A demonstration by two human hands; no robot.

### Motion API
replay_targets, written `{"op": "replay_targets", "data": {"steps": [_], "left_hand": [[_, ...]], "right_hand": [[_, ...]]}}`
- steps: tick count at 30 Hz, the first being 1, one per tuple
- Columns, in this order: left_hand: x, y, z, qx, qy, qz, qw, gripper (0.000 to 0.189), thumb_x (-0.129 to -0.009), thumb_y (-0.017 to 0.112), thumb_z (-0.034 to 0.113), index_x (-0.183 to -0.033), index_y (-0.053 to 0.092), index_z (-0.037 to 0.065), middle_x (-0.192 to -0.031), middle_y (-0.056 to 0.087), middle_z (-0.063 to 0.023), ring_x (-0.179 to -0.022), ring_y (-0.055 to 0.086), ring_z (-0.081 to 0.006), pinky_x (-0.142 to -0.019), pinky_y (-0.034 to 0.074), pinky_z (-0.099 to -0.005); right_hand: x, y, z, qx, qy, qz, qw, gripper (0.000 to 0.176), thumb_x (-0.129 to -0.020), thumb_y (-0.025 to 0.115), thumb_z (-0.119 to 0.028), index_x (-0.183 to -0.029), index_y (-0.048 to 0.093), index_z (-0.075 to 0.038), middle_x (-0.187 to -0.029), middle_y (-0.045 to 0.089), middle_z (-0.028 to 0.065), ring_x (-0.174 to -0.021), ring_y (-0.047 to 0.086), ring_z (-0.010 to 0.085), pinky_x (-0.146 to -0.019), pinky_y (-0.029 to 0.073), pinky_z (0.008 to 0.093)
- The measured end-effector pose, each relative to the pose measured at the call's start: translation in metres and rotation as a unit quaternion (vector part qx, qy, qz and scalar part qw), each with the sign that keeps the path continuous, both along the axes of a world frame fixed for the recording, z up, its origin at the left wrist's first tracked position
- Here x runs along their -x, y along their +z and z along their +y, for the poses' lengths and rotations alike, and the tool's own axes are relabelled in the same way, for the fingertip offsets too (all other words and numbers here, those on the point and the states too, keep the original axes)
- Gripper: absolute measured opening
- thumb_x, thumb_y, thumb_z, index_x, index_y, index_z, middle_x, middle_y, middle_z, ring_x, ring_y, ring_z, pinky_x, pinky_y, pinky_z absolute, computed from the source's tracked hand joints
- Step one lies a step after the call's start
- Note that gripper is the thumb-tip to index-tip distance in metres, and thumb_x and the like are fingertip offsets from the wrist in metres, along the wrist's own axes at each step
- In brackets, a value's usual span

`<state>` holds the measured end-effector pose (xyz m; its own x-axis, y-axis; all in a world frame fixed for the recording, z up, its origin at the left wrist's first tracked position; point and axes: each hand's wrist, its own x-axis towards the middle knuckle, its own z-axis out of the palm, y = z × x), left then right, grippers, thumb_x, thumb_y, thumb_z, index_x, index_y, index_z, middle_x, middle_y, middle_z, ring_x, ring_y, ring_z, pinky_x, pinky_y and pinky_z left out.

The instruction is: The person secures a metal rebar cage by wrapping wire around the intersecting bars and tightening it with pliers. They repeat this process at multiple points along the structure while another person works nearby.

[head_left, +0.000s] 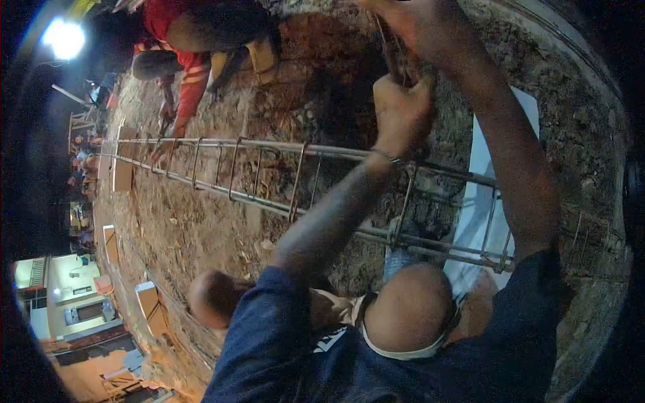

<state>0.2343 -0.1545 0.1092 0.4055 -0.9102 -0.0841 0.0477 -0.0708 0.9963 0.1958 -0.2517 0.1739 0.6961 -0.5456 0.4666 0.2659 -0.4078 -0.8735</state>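
My left hand (404,113) is closed in a fist round the lower end of a bundle of thin, dark, wire-like strands (395,57). Above it, near the top edge, my right hand (420,27) is closed at the upper end of the same strands; its fingers are partly cut off and blurred. Below my hands, a long ladder-like rebar cage (295,178) with stirrups stretches from the far left to the right. My left wrist passes over its upper bars. How the strands end inside my hands is hidden.
A co-worker in red clothing (191,87) and yellow boots (262,59) bends at the cage's far end, hands near it. A white board (480,158) lies under its near end. Blocks (122,176) support the far end. My bare knee (410,305) is close. A bright lamp (64,39) shines.
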Motion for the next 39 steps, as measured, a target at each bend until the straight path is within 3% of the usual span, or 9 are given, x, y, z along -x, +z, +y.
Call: {"op": "replay_targets", "data": {"steps": [1,9,12,14,17,22,27,31,39], "left_hand": [[0.007,-0.005,0.0,0.055,0.081,-0.091,0.991,0.013,-0.074,0.063,0.006,-0.082,0.056,-0.002,-0.078,0.063,-0.0083,-0.072,0.059,-0.0159,-0.066,0.047,-0.0316],[-0.038,-0.02,0.005,0.083,-0.151,-0.021,0.985,0.016,-0.073,0.064,0.008,-0.079,0.058,-0.005,-0.075,0.063,-0.0131,-0.074,0.062,-0.0172,-0.066,0.047,-0.0312],[-0.028,-0.015,0.006,0.021,-0.096,0.126,0.987,0.025,-0.072,0.066,0.01,-0.087,0.054,-0.007,-0.076,0.062,-0.0177,-0.07,0.062,-0.025,-0.064,0.047,-0.0337],[-0.009,-0.025,0.004,0.164,0.101,-0.289,0.938,0.029,-0.07,0.068,0.012,-0.086,0.053,-0.007,-0.077,0.061,-0.0221,-0.07,0.061,-0.0334,-0.065,0.047,-0.0368],[-0.003,-0.014,0.014,0.162,0.062,-0.167,0.971,0.028,-0.069,0.069,0.016,-0.077,0.055,-0.007,-0.074,0.06,-0.0223,-0.069,0.06,-0.0349,-0.064,0.047,-0.0375],[-0.039,0.019,0.026,0.085,-0.251,0.124,0.956,0.022,-0.077,0.064,0.018,-0.07,0.058,-0.001,-0.059,0.057,-0.0053,-0.049,0.053,-0.0127,-0.051,0.044,-0.0272],[-0.064,0.055,0.061,0.211,-0.072,-0.029,0.974,0.022,-0.076,0.065,0.016,-0.075,0.055,-0.004,-0.067,0.06,-0.0149,-0.061,0.057,-0.026,-0.059,0.045,-0.0369],[-0.088,0.053,0.106,0.239,-0.158,0.09,0.954,0.035,-0.075,0.069,0.027,-0.089,0.052,0.0,-0.068,0.059,-0.0145,-0.06,0.057,-0.0255,-0.059,0.044,-0.0379],[-0.111,0.039,0.209,0.351,-0.299,0.082,0.884,0.024,-0.082,0.06,0.017,-0.098,0.051,0.0,-0.077,0.058,-0.0225,-0.074,0.056,-0.0413,-0.063,0.044,-0.0437]], "right_hand": [[0.001,-0.003,0.002,0.119,-0.219,0.104,0.963,0.036,-0.085,0.056,-0.039,-0.096,0.054,-0.006,-0.066,0.053,0.0037,-0.047,0.048,0.0097,-0.047,0.042,0.0256],[-0.034,-0.019,-0.006,-0.361,0.496,-0.072,0.787,0.027,-0.095,0.04,-0.028,-0.084,0.052,-0.007,-0.052,0.039,-0.001,-0.039,0.037,0.0103,-0.041,0.034,0.0213],[-0.039,-0.006,-0.006,-0.364,0.253,-0.078,0.893,0.026,-0.092,0.046,-0.032,-0.086,0.053,-0.007,-0.059,0.045,0.0012,-0.046,0.043,0.0138,-0.046,0.041,0.0253],[-0.034,0.005,0.007,-0.356,0.111,-0.08,0.924,0.027,-0.091,0.049,-0.033,-0.087,0.054,-0.008,-0.062,0.048,0.0023,-0.049,0.047,0.0156,-0.049,0.044,0.0274],[-0.008,-0.004,-0.015,-0.363,0.423,-0.083,0.826,0.031,-0.089,0.051,-0.035,-0.097,0.056,-0.005,-0.059,0.046,0.0022,-0.046,0.043,0.0119,-0.046,0.039,0.0271],[-0.016,0.031,0.009,-0.314,0.405,-0.05,0.857,0.033,-0.093,0.041,-0.034,-0.097,0.056,-0.004,-0.058,0.045,0.0019,-0.045,0.041,0.0102,-0.047,0.039,0.0286],[-0.055,0.106,0.101,-0.141,-0.051,0.071,0.986,0.03,-0.089,0.052,-0.035,-0.094,0.054,-0.006,-0.062,0.047,0.0017,-0.055,0.046,0.0124,-0.054,0.042,0.0295],[-0.094,0.137,0.175,0.128,-0.533,0.241,0.801,0.034,-0.085,0.056,-0.036,-0.094,0.058,-0.004,-0.082,0.056,0.0074,-0.07,0.051,0.0167,-0.069,0.043,0.0306],[-0.032,0.123,0.308,0.269,-0.706,0.402,0.517,0.051,-0.09,0.043,-0.044,-0.093,0.062,0.004,-0.091,0.063,0.0151,-0.088,0.057,0.0231,-0.083,0.039,0.0311]]}}
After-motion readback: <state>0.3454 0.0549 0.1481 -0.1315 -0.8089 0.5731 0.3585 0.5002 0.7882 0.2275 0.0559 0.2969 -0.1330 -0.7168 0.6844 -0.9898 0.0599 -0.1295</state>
